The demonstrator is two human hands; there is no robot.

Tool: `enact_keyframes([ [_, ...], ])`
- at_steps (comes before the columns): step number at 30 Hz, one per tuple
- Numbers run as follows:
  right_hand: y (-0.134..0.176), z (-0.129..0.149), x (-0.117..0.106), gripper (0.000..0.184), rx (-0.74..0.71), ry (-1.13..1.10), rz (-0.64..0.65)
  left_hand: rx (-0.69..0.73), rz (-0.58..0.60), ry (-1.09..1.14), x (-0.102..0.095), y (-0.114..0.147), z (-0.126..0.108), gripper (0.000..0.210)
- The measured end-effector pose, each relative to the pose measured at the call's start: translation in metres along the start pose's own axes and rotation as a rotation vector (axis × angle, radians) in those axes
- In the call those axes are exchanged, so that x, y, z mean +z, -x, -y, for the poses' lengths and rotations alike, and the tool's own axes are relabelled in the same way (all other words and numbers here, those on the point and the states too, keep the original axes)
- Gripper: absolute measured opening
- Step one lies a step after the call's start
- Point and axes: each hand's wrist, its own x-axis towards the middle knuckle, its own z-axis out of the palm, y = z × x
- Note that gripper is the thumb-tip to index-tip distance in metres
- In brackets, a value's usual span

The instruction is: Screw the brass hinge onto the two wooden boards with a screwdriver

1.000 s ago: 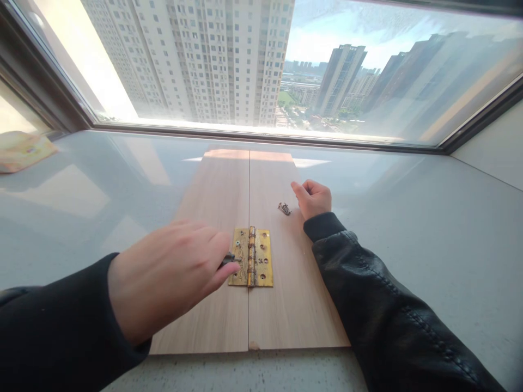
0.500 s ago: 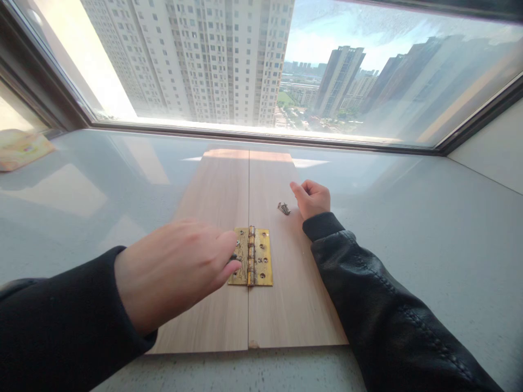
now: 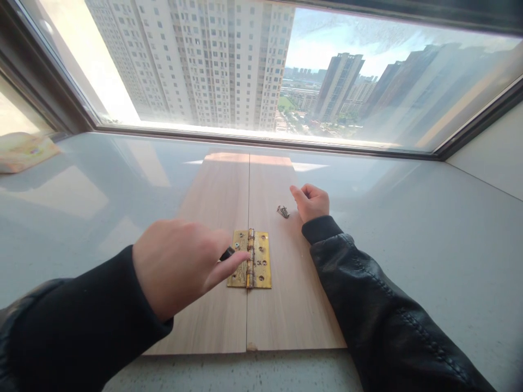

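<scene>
A worn brass hinge (image 3: 262,272) lies flat across the seam between two pale wooden boards (image 3: 204,326). Above its left leaf, my left hand (image 3: 186,261) is closed around a black-handled screwdriver (image 3: 226,253); only the handle's end shows, and the shaft is hidden by the hand. The thumb stretches out over the hinge's knuckle. On the left leaf, screw heads (image 3: 237,246) show in some holes. My right hand (image 3: 312,203) rests as a loose fist at the right board's edge. Whatever its fingers hold, if anything, is hidden. Just left of it lies a small pile of screws (image 3: 283,212).
The boards lie on a glossy white windowsill (image 3: 408,228) with speckled stone at the front. Behind them runs a dark window frame (image 3: 261,142), with tall buildings outside. A coloured box-like object (image 3: 26,153) sits at the far left.
My left hand has turned and shifted slightly right, its thumb now reaching over the hinge's knuckle and more of the black handle showing. My right hand stays by the screws.
</scene>
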Motion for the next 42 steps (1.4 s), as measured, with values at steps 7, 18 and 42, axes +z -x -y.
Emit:
enact_keyframes([
  [7,0.000,0.003,0.002,0.038,0.010,-0.029,-0.032,0.118,0.120,0.109,-0.003,-0.006,0.009,0.033],
  [18,-0.001,0.010,0.005,0.040,0.037,-0.088,-0.121,-0.050,0.133,0.147,-0.002,-0.002,0.006,0.057],
  [42,-0.001,0.010,0.006,0.040,0.031,-0.102,-0.126,0.011,-0.032,0.001,0.001,-0.001,0.002,0.051],
])
